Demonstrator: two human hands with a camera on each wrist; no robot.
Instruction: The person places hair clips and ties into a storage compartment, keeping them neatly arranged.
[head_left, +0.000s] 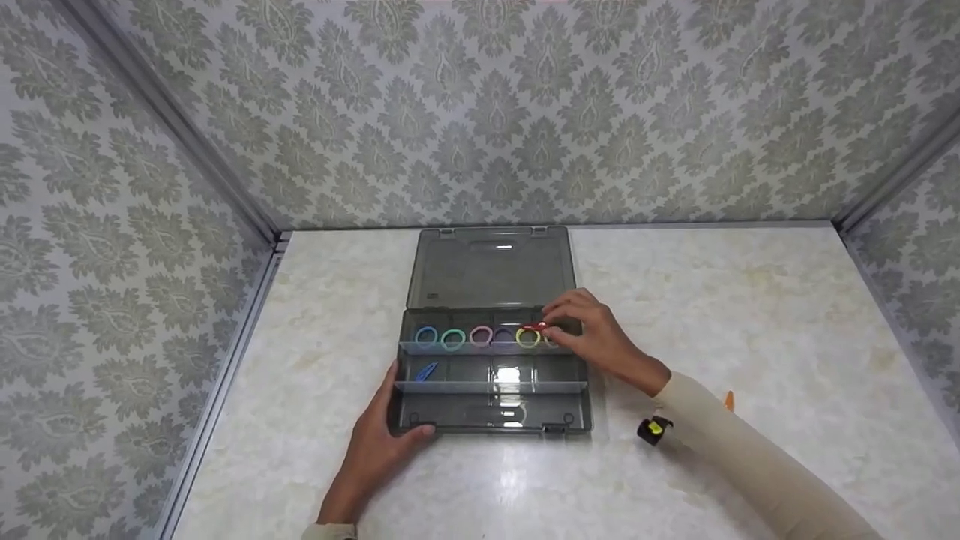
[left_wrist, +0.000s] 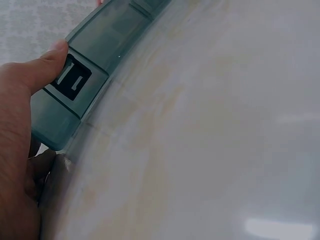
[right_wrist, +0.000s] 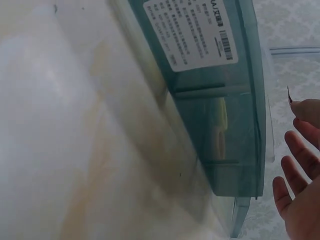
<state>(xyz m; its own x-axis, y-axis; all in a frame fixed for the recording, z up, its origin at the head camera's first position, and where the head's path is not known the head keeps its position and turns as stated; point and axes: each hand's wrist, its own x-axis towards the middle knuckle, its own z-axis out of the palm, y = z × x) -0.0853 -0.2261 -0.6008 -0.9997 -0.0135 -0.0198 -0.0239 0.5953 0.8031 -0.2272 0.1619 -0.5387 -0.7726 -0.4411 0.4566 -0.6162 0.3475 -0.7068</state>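
Observation:
A grey see-through compartment box [head_left: 465, 367] lies with its lid [head_left: 491, 270] folded back. My left hand [head_left: 379, 435] grips its near left corner, the thumb [left_wrist: 50, 62] against the front wall by a dark latch [left_wrist: 72, 77]. Over the back row, my right hand [head_left: 600, 337] pinches a small red hair clip [head_left: 534, 326] between thumb and fingertips; its thin edge [right_wrist: 289, 95] shows in the right wrist view. Below are several hair ties in that row, among them a blue one [head_left: 426, 337], a green one [head_left: 453, 340] and a yellow one [head_left: 528, 337]. A blue hair clip [head_left: 427, 370] is in the middle row.
On the table [head_left: 720, 300] to the right of the box, a small black object with a yellow patch [head_left: 652, 430] lies near the right sleeve [head_left: 735, 442]. Just beyond the sleeve, an orange piece [head_left: 729, 400] shows. Patterned walls [head_left: 495, 112] enclose the table's back and sides.

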